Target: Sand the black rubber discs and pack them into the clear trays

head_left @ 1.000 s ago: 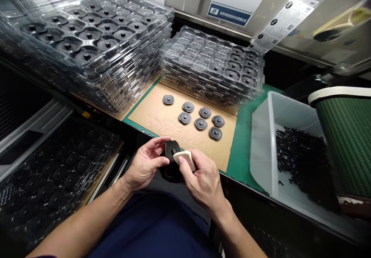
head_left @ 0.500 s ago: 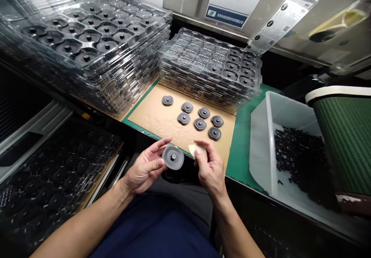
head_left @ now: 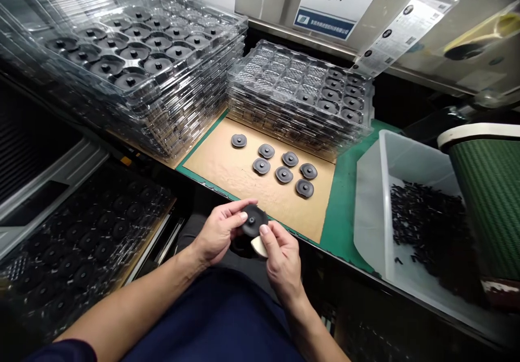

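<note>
Between thumb and fingers, my left hand (head_left: 221, 231) grips a round black disc (head_left: 255, 217) with a small hub at its centre, held in front of the table's near edge. My right hand (head_left: 283, 256) is closed on a small cream-coloured flat piece (head_left: 259, 247), whose exact kind I cannot tell. The right thumb and fingers also meet the disc's lower right rim. Several similar dark discs (head_left: 284, 175) lie hub up on the brown board (head_left: 219, 169) beyond my hands.
Stacked clear plastic trays (head_left: 190, 88) holding discs stand at the back left; another tray stack (head_left: 300, 115) is behind the board. On the right, a translucent bin (head_left: 389, 215) contains small black pieces, beside a green conveyor belt (head_left: 483, 188). More filled trays (head_left: 81, 243) sit lower left.
My right hand has moved left and down to the disc, bringing the cream piece below its rim. The left hand has shifted slightly right, and the disc is now tilted differently.
</note>
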### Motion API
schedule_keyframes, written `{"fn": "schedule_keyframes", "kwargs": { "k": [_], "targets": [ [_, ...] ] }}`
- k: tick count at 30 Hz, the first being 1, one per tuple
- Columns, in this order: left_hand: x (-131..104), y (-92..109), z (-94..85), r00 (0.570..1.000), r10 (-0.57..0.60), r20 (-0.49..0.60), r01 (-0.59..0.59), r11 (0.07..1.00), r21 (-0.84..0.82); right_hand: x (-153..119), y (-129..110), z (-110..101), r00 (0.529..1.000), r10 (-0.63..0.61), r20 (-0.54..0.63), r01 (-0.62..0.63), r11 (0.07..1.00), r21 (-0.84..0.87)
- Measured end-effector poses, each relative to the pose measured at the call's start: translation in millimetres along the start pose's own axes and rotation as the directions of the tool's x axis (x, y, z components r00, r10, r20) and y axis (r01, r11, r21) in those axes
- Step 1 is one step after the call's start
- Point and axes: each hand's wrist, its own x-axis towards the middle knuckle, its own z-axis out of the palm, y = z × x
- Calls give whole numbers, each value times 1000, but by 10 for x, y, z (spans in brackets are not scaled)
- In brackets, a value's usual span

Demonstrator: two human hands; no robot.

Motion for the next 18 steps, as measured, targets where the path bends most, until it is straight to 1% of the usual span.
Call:
{"fn": "schedule_keyframes", "kwargs": {
  "k": [2, 4, 7, 9, 11, 13, 16, 18],
  "targets": [
    [-23, -52, 24, 999, 21, 36, -18, 998, -67, 12, 34, -7, 999, 18, -39, -19, 1000, -12],
    [-45, -102, 39, 998, 58, 25, -56, 997, -52, 16, 60, -17, 999, -33, -4, 32, 996, -84],
    [-49, -144, 49, 993, 92, -74, -87, 994, 63, -16, 96, -7, 984, -111, 138, 135, 975, -177],
    [-29, -144, 35, 983, 108, -148, -93, 991, 100, -56, 129, 33, 975, -110, 190, 150, 967, -207],
    [-2, -132, -16, 971, 116, -207, -104, 992, 69, -95, 152, 102, 982, -70, 176, 108, 970, -217],
    [10, -119, -108, 962, 111, -250, -109, 994, 22, -114, 147, 184, 993, 9, 116, 16, 976, -217],
    [-39, -125, -305, 952, 90, -291, -95, 995, -4, -79, 93, 286, 992, 122, 35, -110, 965, -239],
    [-103, -153, -482, 946, 73, -316, -79, 997, -6, -13, 75, 323, 987, 153, 57, -132, 952, -276]
  ]
}}
